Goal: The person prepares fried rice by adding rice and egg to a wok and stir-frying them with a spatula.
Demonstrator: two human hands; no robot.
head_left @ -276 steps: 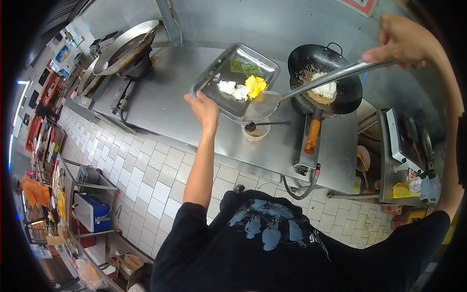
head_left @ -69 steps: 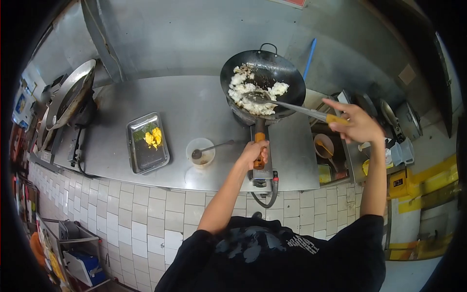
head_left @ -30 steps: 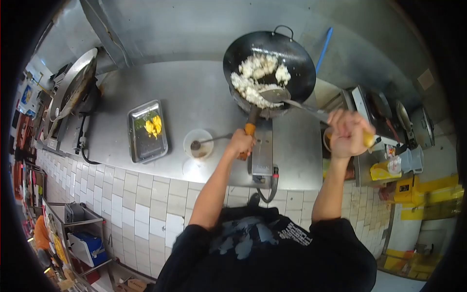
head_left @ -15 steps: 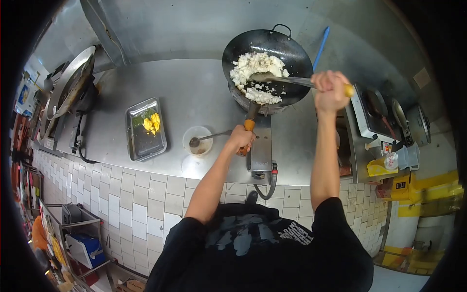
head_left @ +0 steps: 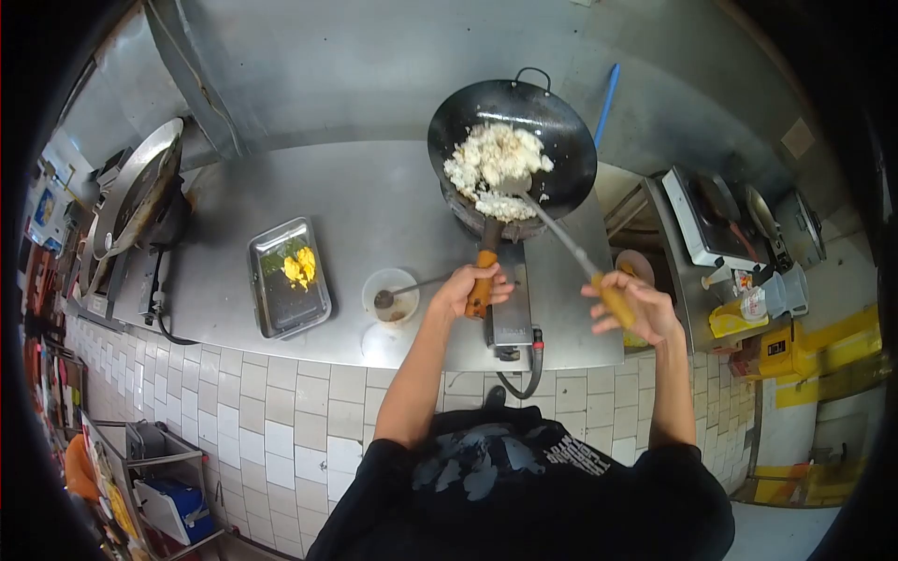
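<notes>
Swung round since half a second ago, the right hand (head_left: 636, 304) has come down and back toward the body, so the ladle (head_left: 557, 224), which lay nearly level across the view, now slants from wok (head_left: 572, 154) to person. Two separate masses of rice (head_left: 499, 152) then are nearly one heap now, with a smaller clump toward the handle.

Both hands are busy, one tool each. Left hand (head_left: 470, 288): half curled round the wok's one wooden handle (head_left: 479, 301), fingertips standing out past it. Right hand: loosely open, fingers spread about the ladle's yellow grip; it has hold of nothing else.

One wok sits over one burner (head_left: 511, 318) at the right part of the counter (head_left: 374, 192). All the rice in view is inside it, and the ladle's head is down in the rice.

Left of the wok stand one tub (head_left: 408, 307), with one spoon (head_left: 423, 285) in it, and one tray (head_left: 292, 307). Two foods lie in the tray, touching: one yellow heap (head_left: 299, 268) and some greens (head_left: 272, 264). One blue stick (head_left: 607, 103) leans behind the wok. Off to the right is one white stove (head_left: 685, 220) with one pan (head_left: 715, 197) on top.
</notes>
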